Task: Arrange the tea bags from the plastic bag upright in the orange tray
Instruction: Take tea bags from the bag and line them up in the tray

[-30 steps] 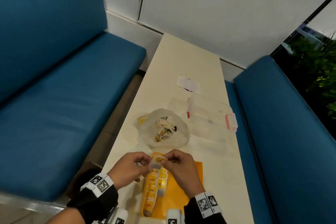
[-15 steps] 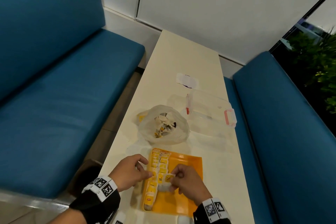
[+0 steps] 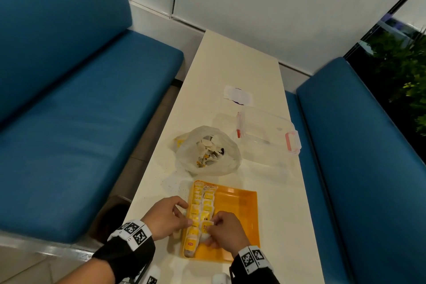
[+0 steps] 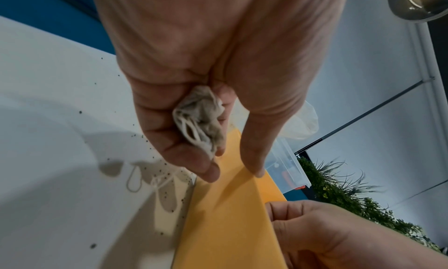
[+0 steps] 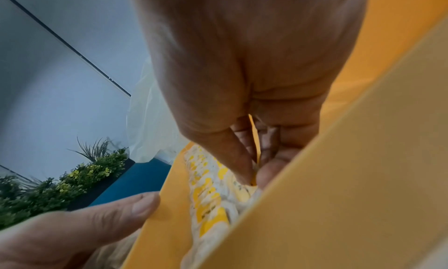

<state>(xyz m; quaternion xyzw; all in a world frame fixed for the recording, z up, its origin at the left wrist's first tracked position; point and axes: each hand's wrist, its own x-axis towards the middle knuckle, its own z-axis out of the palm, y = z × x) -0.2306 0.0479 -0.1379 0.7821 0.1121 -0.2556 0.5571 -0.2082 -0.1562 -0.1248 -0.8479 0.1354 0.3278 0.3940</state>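
The orange tray lies near the table's front edge, with two rows of yellow-tagged tea bags standing along its left side. My right hand reaches into the tray and pinches a tea bag at the near end of the second row; the right wrist view shows thumb and forefinger closed on it. My left hand rests against the tray's left wall and holds a crumpled tea bag in its curled fingers. The plastic bag with several more tea bags sits open just beyond the tray.
A clear lidded container with pink clips stands right of the plastic bag. A white paper scrap lies farther back. Blue bench seats flank the narrow white table. Dark tea specks dot the table left of the tray.
My hands have dropped from above the tray's far end to its near left corner. The right hand has carried its tea bag down into the second row.
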